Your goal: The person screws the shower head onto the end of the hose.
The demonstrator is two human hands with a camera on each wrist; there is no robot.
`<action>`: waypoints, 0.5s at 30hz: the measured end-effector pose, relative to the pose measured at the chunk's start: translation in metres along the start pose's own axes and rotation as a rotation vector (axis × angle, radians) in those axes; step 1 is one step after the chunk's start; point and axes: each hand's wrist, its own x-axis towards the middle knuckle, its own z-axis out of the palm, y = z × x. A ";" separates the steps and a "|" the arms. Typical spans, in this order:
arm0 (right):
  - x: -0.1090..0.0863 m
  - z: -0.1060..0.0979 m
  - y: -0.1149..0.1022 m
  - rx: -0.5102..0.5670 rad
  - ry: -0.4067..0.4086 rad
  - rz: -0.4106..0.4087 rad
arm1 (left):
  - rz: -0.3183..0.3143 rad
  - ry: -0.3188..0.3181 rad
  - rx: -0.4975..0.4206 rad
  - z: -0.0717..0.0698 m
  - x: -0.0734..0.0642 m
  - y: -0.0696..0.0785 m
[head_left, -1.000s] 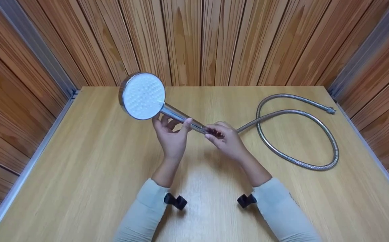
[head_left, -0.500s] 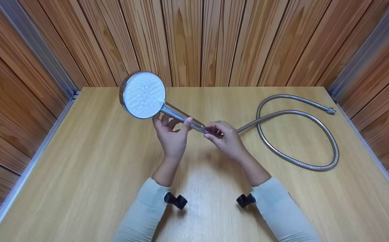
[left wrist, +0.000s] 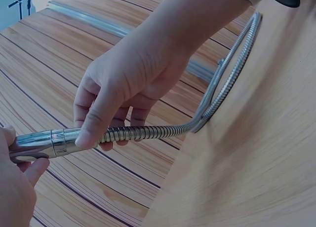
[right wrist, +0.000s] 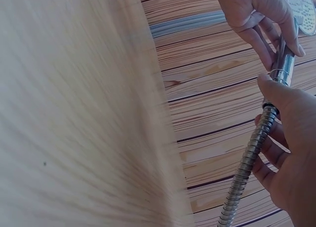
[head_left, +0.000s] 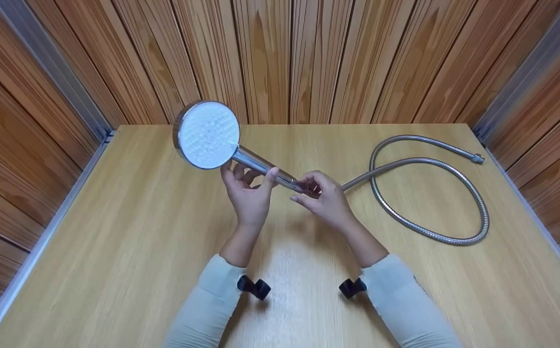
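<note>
A chrome hand shower with a round white spray face (head_left: 210, 135) is held up above the table, tilted with its head at upper left. My left hand (head_left: 248, 205) grips its handle (head_left: 263, 166), thumb on the near side and fingers behind. My right hand (head_left: 329, 200) is at the handle's lower end, where a ribbed metal shower hose (head_left: 357, 180) meets it. In the left wrist view, the right thumb presses on the smooth hose nut (left wrist: 72, 138), the other fingers being curled behind the hose. The nut sits flush against the handle's end.
The rest of the hose loops over the right side of the wooden table (head_left: 115, 232), its free end fitting (head_left: 477, 159) near the right edge. Wood-panelled walls (head_left: 265, 63) stand behind and at both sides. Black wrist-worn cameras (head_left: 260, 289) project from both sleeves.
The right thumb has slid slightly left and down, opening away from the index finger in the head view. The hand shower has risen very slightly. The looped hose has stayed in place.
</note>
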 end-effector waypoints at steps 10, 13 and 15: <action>0.001 0.002 0.000 -0.017 0.042 -0.051 | -0.002 -0.018 0.003 0.001 0.002 0.001; 0.001 0.002 0.000 -0.026 0.037 -0.055 | 0.008 -0.019 0.015 0.001 0.002 0.001; 0.001 0.002 -0.001 -0.033 0.032 -0.064 | 0.012 -0.020 0.022 0.002 0.003 0.002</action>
